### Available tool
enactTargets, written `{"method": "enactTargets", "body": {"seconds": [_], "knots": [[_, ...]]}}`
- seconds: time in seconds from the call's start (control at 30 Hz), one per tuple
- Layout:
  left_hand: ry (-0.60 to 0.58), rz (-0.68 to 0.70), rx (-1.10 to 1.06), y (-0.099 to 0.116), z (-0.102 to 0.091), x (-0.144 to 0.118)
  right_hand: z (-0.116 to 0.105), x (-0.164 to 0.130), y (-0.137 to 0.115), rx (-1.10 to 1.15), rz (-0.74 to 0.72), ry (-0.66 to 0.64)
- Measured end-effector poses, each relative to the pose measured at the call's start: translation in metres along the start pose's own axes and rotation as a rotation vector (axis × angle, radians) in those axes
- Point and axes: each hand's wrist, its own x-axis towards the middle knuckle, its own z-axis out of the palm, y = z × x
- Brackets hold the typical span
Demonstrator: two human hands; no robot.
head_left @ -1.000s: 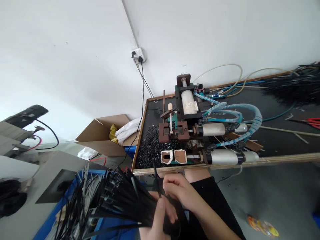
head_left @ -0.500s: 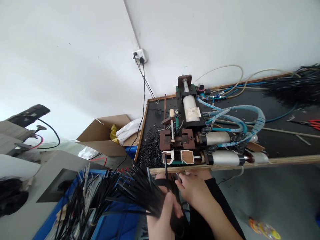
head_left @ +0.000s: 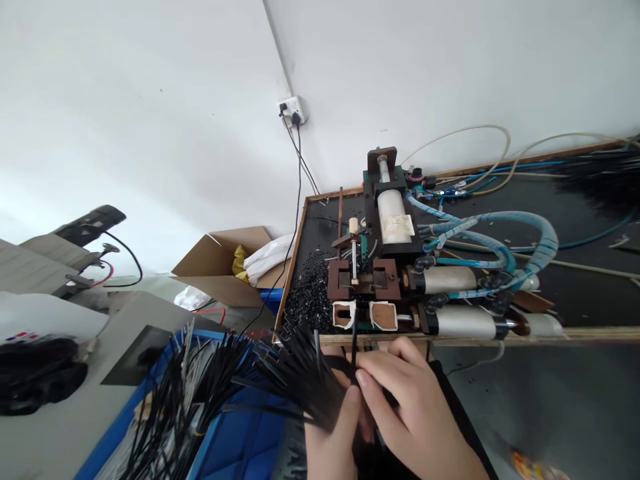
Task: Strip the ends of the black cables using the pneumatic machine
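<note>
black plastic cable ties point(head_left: 280, 380) fan out in a thick bundle just below the small pneumatic press point(head_left: 385, 267), clamped in the left hand point(head_left: 333, 433). the right hand point(head_left: 410, 400) pinches one upright tie point(head_left: 354, 347) near the press's front edge. if the left hand slackens, the bundle could splay and spill; the pinched tie looks liable to bend.

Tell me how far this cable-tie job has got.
Done: a heap of small black offcuts lies on the bench beside the pneumatic jig. In hand: the left hand grips a fanned bundle of black ties; the right hand pinches a single tie upright below the jig's slot. Left: that bundle, plus ties in the blue bin.
</note>
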Motion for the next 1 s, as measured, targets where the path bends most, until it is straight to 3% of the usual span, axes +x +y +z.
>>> {"method": "enactTargets", "body": {"seconds": [0.2, 0.37, 0.5, 0.73, 0.9, 1.0], "knots": [[0.116, 0.112, 0.085, -0.002, 0.003, 0.000, 0.025, 0.003, -0.003, 0.643, 0.143, 0.092], [0.076, 0.122, -0.205, 0.003, 0.007, 0.005, 0.047, 0.005, 0.005, 1.090, 0.409, 0.015], [0.083, 0.193, -0.294, 0.008, 0.004, 0.007, 0.058, 0.008, 0.012, 1.358, 0.500, -0.047], [0.018, 0.210, -0.319, 0.009, -0.004, 0.007, 0.062, 0.008, 0.019, 1.677, 0.530, -0.108], [0.024, 0.208, -0.304, 0.012, -0.005, 0.009, 0.063, 0.007, 0.023, 1.706, 0.386, -0.117], [0.045, 0.230, -0.249, 0.009, -0.008, 0.012, 0.064, 0.007, 0.024, 1.695, 0.351, -0.050]]}}
